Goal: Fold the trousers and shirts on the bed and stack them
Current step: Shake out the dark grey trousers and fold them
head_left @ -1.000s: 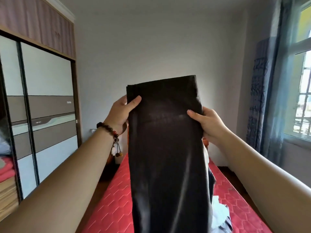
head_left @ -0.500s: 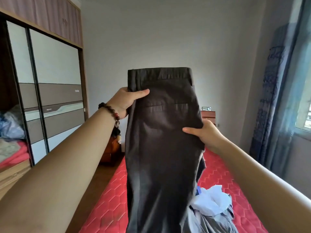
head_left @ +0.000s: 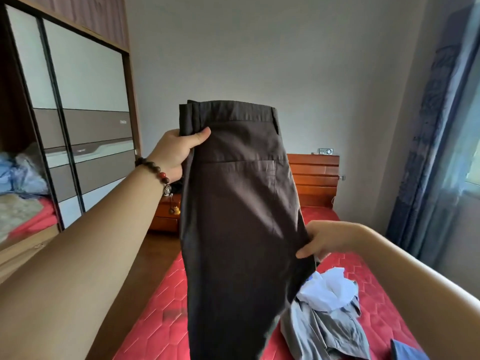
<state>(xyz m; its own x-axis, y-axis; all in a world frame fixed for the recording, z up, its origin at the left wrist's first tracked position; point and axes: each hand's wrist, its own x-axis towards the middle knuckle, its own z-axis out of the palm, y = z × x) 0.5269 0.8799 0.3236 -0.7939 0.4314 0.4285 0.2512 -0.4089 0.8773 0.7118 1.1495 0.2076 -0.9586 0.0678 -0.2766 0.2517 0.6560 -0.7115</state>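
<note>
Dark brown trousers [head_left: 239, 216] hang upright in the air over the bed, waistband on top, doubled lengthwise, back pocket facing me. My left hand [head_left: 176, 152] pinches their left edge just under the waistband. My right hand [head_left: 324, 240] grips the right edge much lower, near the seat. The legs drop out of view at the bottom. On the red mattress [head_left: 161, 307] to the right lies a crumpled pile: a white shirt [head_left: 327, 289] on a grey garment [head_left: 327, 331].
A sliding-door wardrobe [head_left: 78, 120] runs along the left, with bedding on its open shelf. A wooden headboard [head_left: 314, 175] and nightstand [head_left: 166, 214] stand at the far end. Blue curtains [head_left: 428, 152] hang on the right. A blue item [head_left: 407, 350] lies at the bottom right corner.
My right hand slid down the trousers' right edge from beside the pocket to near the seat. The view tipped downward, showing more of the bed and clothes pile.
</note>
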